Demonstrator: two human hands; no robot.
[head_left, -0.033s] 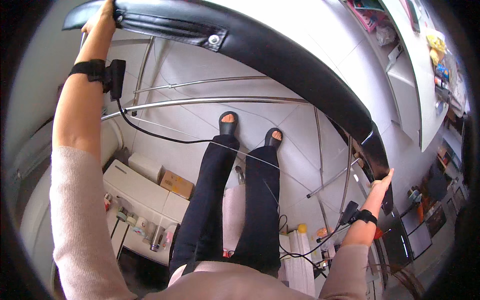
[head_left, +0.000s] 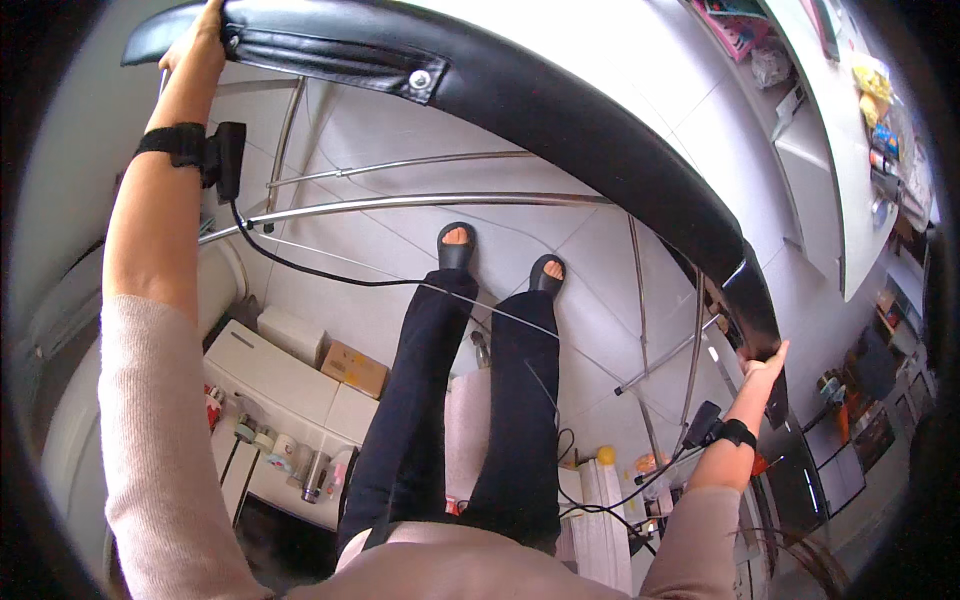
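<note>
A long black padded massage table [head_left: 560, 125] with a glossy cover is held tipped on its edge in front of me, its metal legs [head_left: 430, 203] reaching down toward the floor. My left hand [head_left: 196, 45] grips its upper left end, beside a stitched pocket-like flap [head_left: 330, 62] with a metal snap. At the lower right end, my right hand [head_left: 762, 366] clasps the padded edge, fingers on one side and thumb on the other. Both arms are stretched wide. The fingertips of my left hand are partly hidden at the picture's top border.
Dark sandals on my feet [head_left: 456, 245] stand on pale floor tiles beneath the metal frame. Behind me on the left are a cardboard box [head_left: 354, 369] and a white shelf with jars and a metal flask [head_left: 314, 476]. A white table [head_left: 850, 150] with clutter stands at right.
The massage table's left end has shifted slightly left with my left hand. My right hand has slid a little and more of its fingers show around the edge.
</note>
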